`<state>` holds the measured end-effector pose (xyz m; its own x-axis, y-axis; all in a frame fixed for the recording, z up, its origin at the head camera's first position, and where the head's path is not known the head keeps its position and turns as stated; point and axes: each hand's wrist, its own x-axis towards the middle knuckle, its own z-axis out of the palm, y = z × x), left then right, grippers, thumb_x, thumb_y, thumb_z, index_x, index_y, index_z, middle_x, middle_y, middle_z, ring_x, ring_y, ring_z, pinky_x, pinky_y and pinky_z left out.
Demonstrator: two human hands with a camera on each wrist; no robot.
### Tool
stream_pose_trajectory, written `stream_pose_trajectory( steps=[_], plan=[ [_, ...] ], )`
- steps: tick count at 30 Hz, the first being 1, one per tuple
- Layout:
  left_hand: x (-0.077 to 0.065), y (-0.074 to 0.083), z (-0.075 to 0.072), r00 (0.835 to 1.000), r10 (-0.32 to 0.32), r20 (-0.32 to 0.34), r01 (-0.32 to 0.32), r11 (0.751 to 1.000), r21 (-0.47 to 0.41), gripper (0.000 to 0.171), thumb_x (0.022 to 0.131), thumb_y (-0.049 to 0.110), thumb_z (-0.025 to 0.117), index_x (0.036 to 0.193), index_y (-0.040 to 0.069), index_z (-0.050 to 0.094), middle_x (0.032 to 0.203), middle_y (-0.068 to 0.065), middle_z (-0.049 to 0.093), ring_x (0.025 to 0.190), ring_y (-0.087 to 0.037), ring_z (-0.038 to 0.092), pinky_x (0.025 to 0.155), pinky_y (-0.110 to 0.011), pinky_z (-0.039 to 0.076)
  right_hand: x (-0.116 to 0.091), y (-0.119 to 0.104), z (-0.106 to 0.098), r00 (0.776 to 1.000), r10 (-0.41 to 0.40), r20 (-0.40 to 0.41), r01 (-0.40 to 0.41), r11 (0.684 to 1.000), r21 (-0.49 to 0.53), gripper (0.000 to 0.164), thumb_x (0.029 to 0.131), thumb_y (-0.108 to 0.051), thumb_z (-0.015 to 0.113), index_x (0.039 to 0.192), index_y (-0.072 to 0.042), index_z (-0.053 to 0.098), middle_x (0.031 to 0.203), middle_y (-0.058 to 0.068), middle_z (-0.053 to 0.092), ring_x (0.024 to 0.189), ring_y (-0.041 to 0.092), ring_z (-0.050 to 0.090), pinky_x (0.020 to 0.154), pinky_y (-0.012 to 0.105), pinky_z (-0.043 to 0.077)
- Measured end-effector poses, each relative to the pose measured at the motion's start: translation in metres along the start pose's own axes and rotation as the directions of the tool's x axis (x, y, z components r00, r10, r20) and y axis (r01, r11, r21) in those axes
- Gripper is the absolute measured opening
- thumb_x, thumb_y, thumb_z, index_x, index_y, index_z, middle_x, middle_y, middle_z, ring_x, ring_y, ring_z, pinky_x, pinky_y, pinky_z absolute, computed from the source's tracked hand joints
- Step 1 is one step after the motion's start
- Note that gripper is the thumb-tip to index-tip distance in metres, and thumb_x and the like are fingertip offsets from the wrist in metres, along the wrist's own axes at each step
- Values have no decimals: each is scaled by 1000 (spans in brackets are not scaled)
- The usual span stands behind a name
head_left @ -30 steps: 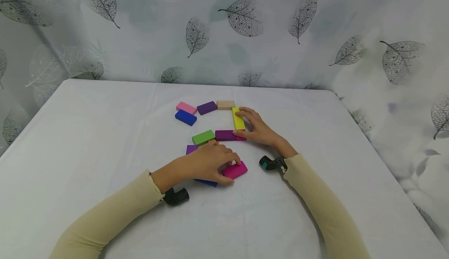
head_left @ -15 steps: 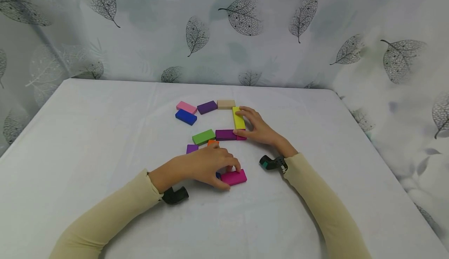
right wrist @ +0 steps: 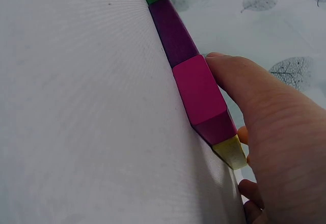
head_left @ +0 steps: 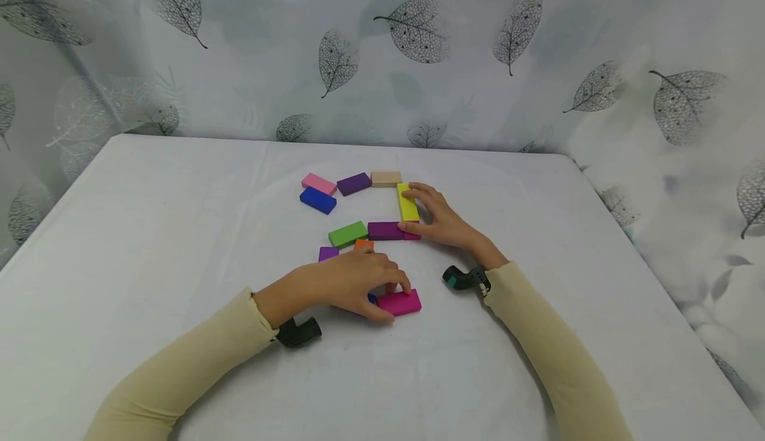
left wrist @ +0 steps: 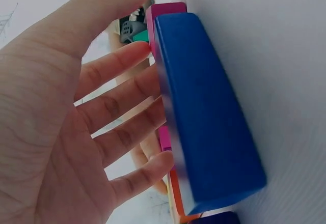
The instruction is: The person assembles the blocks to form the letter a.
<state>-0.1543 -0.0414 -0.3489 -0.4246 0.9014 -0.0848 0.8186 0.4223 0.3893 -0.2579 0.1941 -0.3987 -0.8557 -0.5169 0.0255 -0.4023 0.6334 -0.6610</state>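
Note:
In the head view my left hand [head_left: 349, 283] is over the near blocks, its thumb and index finger about a magenta block [head_left: 398, 302] that they pinch. That block meets the end of a blue block [left wrist: 211, 117], which my palm mostly hides from the head view. My right hand [head_left: 445, 220] rests at the right side, fingers relaxed. Its index finger touches a yellow block [head_left: 407, 203], and its thumb lies on a second magenta block [right wrist: 201, 89], beside a dark purple block [head_left: 385, 230].
Farther back lie a pink block [head_left: 319, 182], a blue block [head_left: 318, 200], a violet block [head_left: 354, 183] and a beige block [head_left: 386, 178]. A green block [head_left: 348, 234], an orange block [head_left: 364, 244] and a purple block [head_left: 328, 253] lie beyond my left hand. A white cloth [head_left: 209, 228] covers the table.
My left hand has drawn the near magenta block slightly toward me and turned it, so it meets the blue block. My right hand has stayed in place.

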Motion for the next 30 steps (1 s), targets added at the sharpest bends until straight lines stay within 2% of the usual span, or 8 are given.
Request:
stream_pose_trajectory(
  steps=[3,6,9,13,18,21,30],
  plan=[
    [-1,-2,-2,1000,3,14,-3,1000,-17,41,87,42,71,120,20,64,102,9,64,102,-10,57,99,-39,42,-1,0,1,1000,2,0,-2,1000,1,67,89,-29,71,146,-10,41,160,10,20,148,31,10,115,60,13],
    [-3,-6,-6,1000,6,14,-5,999,-35,37,89,40,69,119,19,65,101,7,64,101,-9,57,101,-39,41,-1,0,1,1000,-3,-2,3,1000,1,67,89,-29,71,145,-10,41,160,10,20,148,31,10,115,61,13],
    [-6,-12,-12,1000,-3,-27,2,999,-42,33,91,37,67,117,16,66,101,5,66,99,-10,58,100,-39,42,0,1,2,1000,-3,-3,3,1000,3,67,89,-30,71,145,-10,41,160,10,20,148,31,11,115,61,14],
    [-12,-18,-21,995,-38,-95,34,998,-50,30,91,33,67,116,15,67,101,2,66,95,-13,59,90,-34,44,-1,0,2,1000,6,0,-6,1000,7,67,89,-30,72,146,-11,41,160,9,20,148,31,11,115,61,13],
    [-16,-20,-29,991,-75,-114,70,996,-46,31,92,32,67,117,14,67,104,0,68,99,-15,60,92,-37,43,-1,0,2,1000,6,-2,-6,1000,5,67,89,-30,72,146,-11,41,160,9,20,148,31,11,115,61,13],
    [-18,-21,-31,989,-72,-131,68,997,-38,30,92,30,66,117,12,67,106,-1,69,102,-16,60,94,-39,43,-1,0,2,1000,5,-3,-5,1000,5,67,89,-30,72,146,-11,41,160,9,21,148,31,12,115,61,14],
    [-23,-34,-33,971,-77,-227,73,997,-26,24,91,24,67,111,10,70,99,-1,68,94,-17,61,90,-39,46,-1,-2,1,1000,12,-9,-12,1000,-6,67,88,-30,72,145,-11,42,159,9,21,148,31,12,115,60,14]
  ],
)
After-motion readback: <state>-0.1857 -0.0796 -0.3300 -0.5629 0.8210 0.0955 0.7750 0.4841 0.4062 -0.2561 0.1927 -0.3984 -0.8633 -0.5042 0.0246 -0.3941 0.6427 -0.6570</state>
